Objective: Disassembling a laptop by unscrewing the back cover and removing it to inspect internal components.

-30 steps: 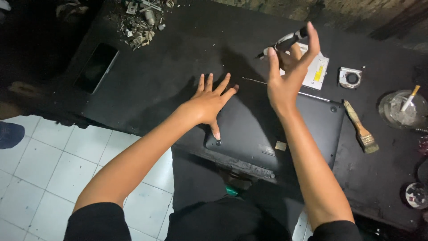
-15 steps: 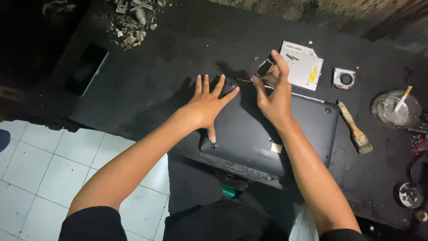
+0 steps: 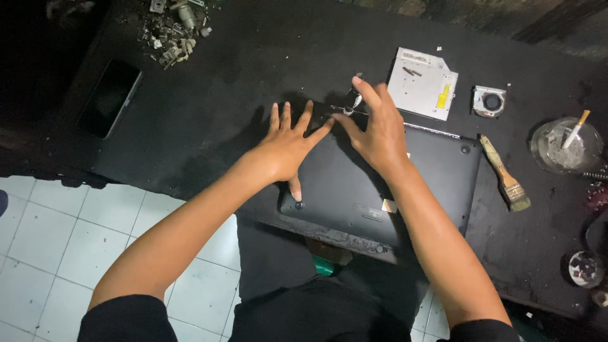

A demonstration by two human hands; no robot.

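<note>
Laptop: black laptop (image 3: 386, 183), lid shut and turned base-up, lies on the black table (image 3: 209, 114) with its near edge over the table's front edge, straight ahead of you.
Left hand: your left hand (image 3: 288, 142) rests flat on the laptop's far left corner, fingers spread and open, thumb pointing back toward you beside a round rubber foot (image 3: 299, 204); it grips nothing.
Right hand: your right hand (image 3: 377, 130) hovers over the laptop's far edge, fingers spread and curved, open; its index tip is at a small metal part (image 3: 352, 101) lying just past that edge, but you cannot tell whether it touches.
Hands together: your left index tip and right thumb tip nearly meet above the far edge.
Optical drive: grey, flat optical drive (image 3: 422, 82) lies on the table beyond the laptop, just right of your right hand.
Fan: small square cooling fan (image 3: 489, 101) lies right of the drive.
Brush: wooden-handled paintbrush (image 3: 504, 172) lies beside the laptop's right edge.
Ashtray: glass ashtray (image 3: 565, 145) with a cigarette, far right.
Phone: dark phone (image 3: 109, 98) lies face-up at the table's left.
Scrap: pile of small metal parts (image 3: 174, 31) at the far left corner.
</note>
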